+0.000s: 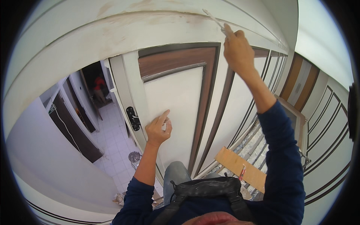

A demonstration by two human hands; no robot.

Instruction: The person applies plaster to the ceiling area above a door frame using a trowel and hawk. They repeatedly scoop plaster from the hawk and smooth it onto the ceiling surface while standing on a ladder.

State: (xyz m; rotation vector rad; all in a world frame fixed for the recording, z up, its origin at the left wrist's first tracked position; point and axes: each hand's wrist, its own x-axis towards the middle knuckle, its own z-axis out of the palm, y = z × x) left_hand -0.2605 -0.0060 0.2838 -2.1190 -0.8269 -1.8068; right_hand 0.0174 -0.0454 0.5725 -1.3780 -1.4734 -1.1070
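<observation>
Raised at the upper right, my right hand (239,50) is closed around the handle of a slim whitish tool (213,18). The tool's thin end points up and left against the pale wall band (157,32) above the door; whether it is a brush or a scraper I cannot make out. Lower down, my left hand (159,129) is in front of the white door panel (174,97). Its index finger is stretched out and the thumb stands apart, with the other fingers partly hidden. A black door handle plate (133,118) is just left of that hand.
At left the doorway opens onto a tiled floor (114,150), with a person in red (99,85) far back. A round wire-like object (135,156) stands there. To my right, a wooden board (240,168) lies across slats, with a red-handled tool (242,171) on it.
</observation>
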